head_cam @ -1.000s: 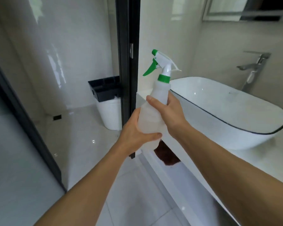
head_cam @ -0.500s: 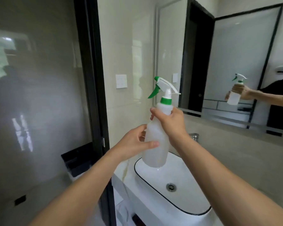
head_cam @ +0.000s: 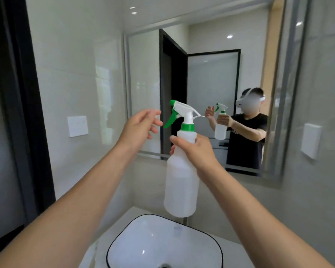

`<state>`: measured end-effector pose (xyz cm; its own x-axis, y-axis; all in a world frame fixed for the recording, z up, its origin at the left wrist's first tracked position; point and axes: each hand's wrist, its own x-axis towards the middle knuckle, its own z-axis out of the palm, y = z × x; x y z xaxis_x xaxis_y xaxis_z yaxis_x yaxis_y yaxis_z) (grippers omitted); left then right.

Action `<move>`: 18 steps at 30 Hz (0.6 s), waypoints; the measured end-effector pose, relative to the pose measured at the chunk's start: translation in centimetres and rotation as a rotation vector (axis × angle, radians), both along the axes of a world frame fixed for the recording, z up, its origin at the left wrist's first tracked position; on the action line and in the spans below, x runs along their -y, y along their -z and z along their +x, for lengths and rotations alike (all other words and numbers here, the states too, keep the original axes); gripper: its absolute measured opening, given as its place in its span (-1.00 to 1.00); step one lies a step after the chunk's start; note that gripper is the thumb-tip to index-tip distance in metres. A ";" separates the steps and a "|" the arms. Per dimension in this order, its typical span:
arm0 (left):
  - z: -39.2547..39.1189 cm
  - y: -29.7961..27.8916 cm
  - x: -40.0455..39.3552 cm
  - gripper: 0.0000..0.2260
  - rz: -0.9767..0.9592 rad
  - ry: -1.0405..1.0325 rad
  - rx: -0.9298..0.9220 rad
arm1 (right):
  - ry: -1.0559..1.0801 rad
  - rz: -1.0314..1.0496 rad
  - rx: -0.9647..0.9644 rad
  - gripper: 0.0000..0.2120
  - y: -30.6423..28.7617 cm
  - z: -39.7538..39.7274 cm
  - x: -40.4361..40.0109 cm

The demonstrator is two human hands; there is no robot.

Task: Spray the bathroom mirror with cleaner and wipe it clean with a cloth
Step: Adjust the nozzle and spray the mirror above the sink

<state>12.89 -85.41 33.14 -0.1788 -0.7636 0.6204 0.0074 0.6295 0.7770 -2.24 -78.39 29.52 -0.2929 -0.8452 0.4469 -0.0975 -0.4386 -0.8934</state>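
Observation:
A translucent white spray bottle [head_cam: 180, 182] with a green collar and green trigger is held upright in front of me, over the basin. My right hand [head_cam: 195, 153] grips its neck just under the collar. My left hand [head_cam: 141, 125] hovers to the left of the green trigger, fingers loosely spread, touching nothing. The framed wall mirror [head_cam: 207, 78] hangs straight ahead behind the bottle and reflects me holding the bottle. No cloth is in sight.
A white basin with a black rim [head_cam: 162, 244] sits below the bottle on a pale counter. A dark door frame [head_cam: 19, 113] stands at the left. White wall plates are mounted at the left [head_cam: 77, 126] and right [head_cam: 311, 140].
My left hand has let go of the bottle's body and risen beside the trigger. The bottle has been lifted higher, and my view has tilted up onto the mirror.

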 end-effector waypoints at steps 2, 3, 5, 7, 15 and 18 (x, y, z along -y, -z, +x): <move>-1.2 -1.1 0.6 -0.79 -0.029 0.101 -0.051 | 0.007 0.014 -0.022 -0.86 0.0 -0.2 0.2; -1.7 -1.5 0.9 -0.79 -0.044 0.162 -0.073 | 0.016 0.021 -0.032 -0.81 0.1 -0.2 0.4; -2.3 -1.8 1.8 -0.82 -0.068 0.274 -0.117 | 0.035 0.037 -0.045 -0.72 0.4 -0.1 0.5; -2.6 -1.7 3.2 -0.84 -0.093 0.356 -0.148 | 0.051 0.045 -0.052 -0.70 0.7 0.2 0.7; -2.8 -0.5 10.4 -0.86 -0.028 0.692 -0.186 | 0.256 0.073 -0.118 -0.72 0.9 3.7 3.1; -2.3 -0.7 12.6 -0.85 0.028 0.812 -0.200 | 0.340 0.087 -0.140 -0.74 0.5 5.3 4.7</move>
